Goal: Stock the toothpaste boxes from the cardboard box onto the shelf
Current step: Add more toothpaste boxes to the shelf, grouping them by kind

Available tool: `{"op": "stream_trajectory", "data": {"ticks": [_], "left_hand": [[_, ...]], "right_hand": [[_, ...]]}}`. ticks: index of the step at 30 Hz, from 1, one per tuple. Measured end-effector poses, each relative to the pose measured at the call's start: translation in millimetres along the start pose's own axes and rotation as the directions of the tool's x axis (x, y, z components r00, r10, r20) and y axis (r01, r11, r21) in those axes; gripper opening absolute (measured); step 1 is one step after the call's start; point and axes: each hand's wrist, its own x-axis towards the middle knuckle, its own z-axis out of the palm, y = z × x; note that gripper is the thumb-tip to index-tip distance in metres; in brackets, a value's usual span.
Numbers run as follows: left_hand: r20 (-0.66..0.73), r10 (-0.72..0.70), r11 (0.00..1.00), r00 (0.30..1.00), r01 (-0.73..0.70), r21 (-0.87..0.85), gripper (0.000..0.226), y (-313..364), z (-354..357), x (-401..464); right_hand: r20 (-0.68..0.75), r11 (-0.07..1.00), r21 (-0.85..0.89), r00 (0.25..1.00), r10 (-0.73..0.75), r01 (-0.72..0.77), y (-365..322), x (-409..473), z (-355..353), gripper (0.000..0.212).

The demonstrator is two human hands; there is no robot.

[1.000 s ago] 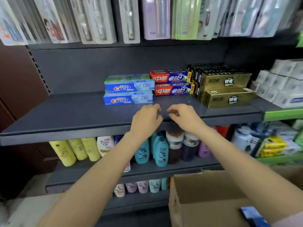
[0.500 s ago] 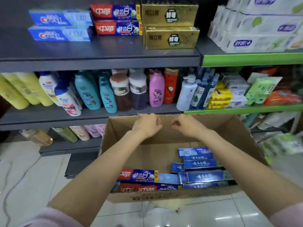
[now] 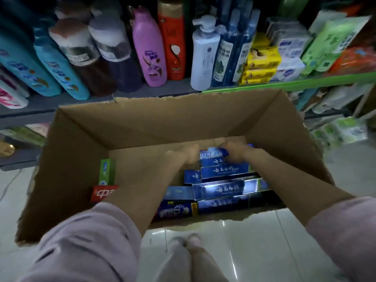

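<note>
Both hands reach deep into the carton (image 3: 142, 123), the left hand (image 3: 186, 154) and right hand (image 3: 237, 152) curled at either end of a blue box (image 3: 212, 154) lying topmost at the far end of the pile; the frame is blurred, so whether the fingers truly grip it cannot be told. Beneath it lie more blue boxes (image 3: 223, 188), stacked flat toward the carton's right side. A green box (image 3: 107, 171) and a red box (image 3: 101, 193) sit at the left, partly hidden by the left forearm. Both arms stretch forward and down, pink sleeves (image 3: 91, 247) pushed up. Beyond the carton's far wall a grey shelf (image 3: 40, 106) carries shampoo bottles (image 3: 149, 51) and, to the right, yellow packs (image 3: 262, 60). White floor tiles (image 3: 234, 241) shine below
</note>
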Motion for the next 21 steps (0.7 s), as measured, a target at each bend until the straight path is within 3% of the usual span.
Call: {"op": "stream_trajectory", "data": {"ticks": [4,8,11,14,18,21], "left_hand": [[0.078,0.014,0.988,0.997,-0.026,0.152,0.055,-1,19,19],[-0.036,-0.022,0.984,0.999,0.028,0.177,0.051,-14,18,27],[-0.06,-0.101,0.979,0.993,0.11,0.174,0.042,-23,14,27],[-0.061,-0.055,0.981,0.997,0.066,0.181,0.049,-28,14,28],[-0.077,0.068,0.996,0.995,-0.063,0.069,0.057,-19,19,27],[-0.096,0.032,0.996,0.995,-0.024,0.087,0.044,-13,20,29]], "right_hand": [[0.055,1.0,0.0,0.998,-0.008,0.008,17,17,9,0.061],[0.06,0.998,-0.06,0.998,0.006,-0.002,20,26,6,0.085],[0.123,0.999,-0.04,0.992,0.031,-0.026,20,37,4,0.078],[0.174,1.0,-0.011,0.985,0.019,-0.017,21,43,1,0.067],[0.175,0.997,0.015,0.982,-0.071,0.069,17,40,-1,0.082],[0.083,0.976,-0.137,0.984,-0.16,0.17,11,35,-7,0.087]]}}
